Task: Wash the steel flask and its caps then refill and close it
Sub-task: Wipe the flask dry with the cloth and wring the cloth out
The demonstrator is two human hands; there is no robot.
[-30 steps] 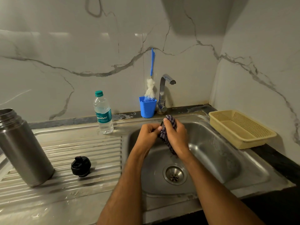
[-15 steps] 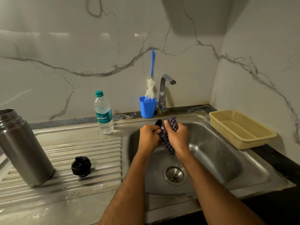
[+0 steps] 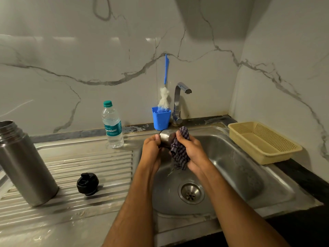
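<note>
The open steel flask (image 3: 24,166) stands upright on the ribbed drainboard at the far left. Its black inner cap (image 3: 87,183) lies on the drainboard beside it. Over the sink basin (image 3: 236,168) my left hand (image 3: 151,150) grips the steel outer cap (image 3: 166,138), tilted on its side. My right hand (image 3: 191,152) holds a checked cloth (image 3: 179,154) bunched against that cap, with the cloth's end hanging down.
A plastic water bottle (image 3: 113,125) with a green lid stands at the back of the drainboard. A blue cup (image 3: 161,120) holds a bottle brush next to the tap (image 3: 179,102). A yellow plastic basket (image 3: 261,141) sits right of the sink.
The steel cap has come further out of the cloth, now plainly showing in my left hand. Both hands stay over the basin, shifting slightly as the cloth rubs the cap.
</note>
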